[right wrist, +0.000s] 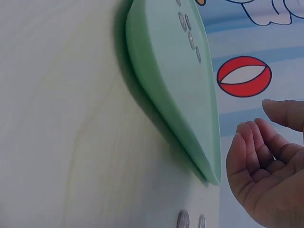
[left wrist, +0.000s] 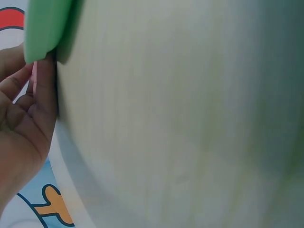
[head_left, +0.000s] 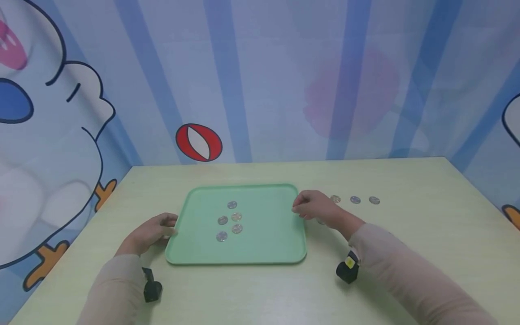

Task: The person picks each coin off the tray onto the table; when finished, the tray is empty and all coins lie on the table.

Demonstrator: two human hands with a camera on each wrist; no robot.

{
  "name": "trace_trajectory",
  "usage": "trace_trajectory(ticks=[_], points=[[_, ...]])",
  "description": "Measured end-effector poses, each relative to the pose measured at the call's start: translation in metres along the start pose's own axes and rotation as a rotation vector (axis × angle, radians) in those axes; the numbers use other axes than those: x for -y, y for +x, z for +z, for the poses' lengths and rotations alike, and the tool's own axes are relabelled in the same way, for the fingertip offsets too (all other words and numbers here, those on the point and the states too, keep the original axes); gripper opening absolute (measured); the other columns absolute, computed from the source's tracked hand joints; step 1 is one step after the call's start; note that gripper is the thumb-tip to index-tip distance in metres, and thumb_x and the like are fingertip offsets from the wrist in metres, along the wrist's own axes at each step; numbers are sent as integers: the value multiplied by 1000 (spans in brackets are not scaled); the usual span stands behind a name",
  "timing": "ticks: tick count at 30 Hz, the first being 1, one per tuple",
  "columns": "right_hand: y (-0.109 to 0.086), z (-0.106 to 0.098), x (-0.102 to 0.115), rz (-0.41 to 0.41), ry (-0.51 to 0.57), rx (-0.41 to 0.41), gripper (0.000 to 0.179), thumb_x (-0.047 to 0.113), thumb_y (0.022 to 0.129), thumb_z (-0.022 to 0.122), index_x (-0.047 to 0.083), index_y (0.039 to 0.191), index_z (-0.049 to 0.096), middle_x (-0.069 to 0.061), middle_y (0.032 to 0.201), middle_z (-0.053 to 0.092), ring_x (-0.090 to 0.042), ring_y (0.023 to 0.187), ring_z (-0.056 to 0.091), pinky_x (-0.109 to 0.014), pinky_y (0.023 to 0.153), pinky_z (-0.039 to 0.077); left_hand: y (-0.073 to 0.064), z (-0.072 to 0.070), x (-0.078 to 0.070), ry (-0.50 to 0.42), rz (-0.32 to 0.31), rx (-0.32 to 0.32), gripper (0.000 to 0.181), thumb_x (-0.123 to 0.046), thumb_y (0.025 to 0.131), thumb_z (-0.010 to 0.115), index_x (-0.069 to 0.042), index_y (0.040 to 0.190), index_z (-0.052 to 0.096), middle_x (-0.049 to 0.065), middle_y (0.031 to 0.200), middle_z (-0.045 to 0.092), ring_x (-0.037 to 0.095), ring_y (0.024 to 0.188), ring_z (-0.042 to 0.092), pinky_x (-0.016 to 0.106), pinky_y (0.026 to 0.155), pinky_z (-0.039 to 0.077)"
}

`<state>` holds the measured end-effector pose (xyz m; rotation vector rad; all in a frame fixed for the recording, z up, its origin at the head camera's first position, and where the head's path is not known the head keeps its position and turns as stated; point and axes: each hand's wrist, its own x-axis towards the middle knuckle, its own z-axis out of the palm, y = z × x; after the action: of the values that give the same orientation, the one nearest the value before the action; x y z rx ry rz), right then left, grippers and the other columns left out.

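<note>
The work surface is a pale yellow-green table (head_left: 252,293) with a faint grain, its far edge set against a light blue wall covering (head_left: 276,76) printed with darker blue vertical stripes. A red-and-white ball (head_left: 199,142) is printed on the covering beyond the table, left of centre; a large cartoon figure (head_left: 61,194) with a blue oval and orange feet occupies the left side. A green tray (head_left: 268,225) with a raised rim lies flat on the table between the two hands. Five silver coins (head_left: 237,228) lie inside it, left of its middle, spaced apart or nearly touching. The left hand (head_left: 151,231) is at the left edge of the tray, fingers bent and pinching the rim, with digits above and below it in the left wrist view. The right hand (head_left: 318,208) is raised over the right rim, fingers loosely curled together and the thumb separated from them by a gap in the right wrist view. Three further coins (head_left: 355,200) form a row on the table to the right of the tray, beyond the right forearm; another coin (head_left: 321,221) shows partly beneath the right hand. Both arms wear beige sleeves (head_left: 406,271), each with a black device (head_left: 347,271) at the wrist.
</note>
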<state>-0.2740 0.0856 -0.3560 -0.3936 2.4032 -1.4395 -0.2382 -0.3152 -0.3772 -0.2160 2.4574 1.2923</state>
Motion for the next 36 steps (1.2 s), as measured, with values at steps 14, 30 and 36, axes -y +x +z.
trace_trajectory(ticks=[14,30,36], points=[[16,42,18,18,60,41,13,11,81,57,1,88,55,-8,84,55,-21,76,55,-30,65,49,-2,-2,1,-5,-5,-2,50,-8,82,51,1,128,31,22,126,36,35,111,38,46,90,37],[30,76,18,-1,70,29,13,8,77,60,0,87,56,-7,75,54,-17,67,51,-27,59,47,1,-2,0,-16,12,-2,49,-6,82,50,1,127,32,20,121,40,30,106,43,43,88,39],[37,87,26,5,42,64,17,11,76,61,1,90,56,-6,78,55,-17,69,52,-27,62,48,2,-2,3,-22,9,-10,49,-6,82,50,1,127,32,19,120,41,30,105,43,44,87,40]])
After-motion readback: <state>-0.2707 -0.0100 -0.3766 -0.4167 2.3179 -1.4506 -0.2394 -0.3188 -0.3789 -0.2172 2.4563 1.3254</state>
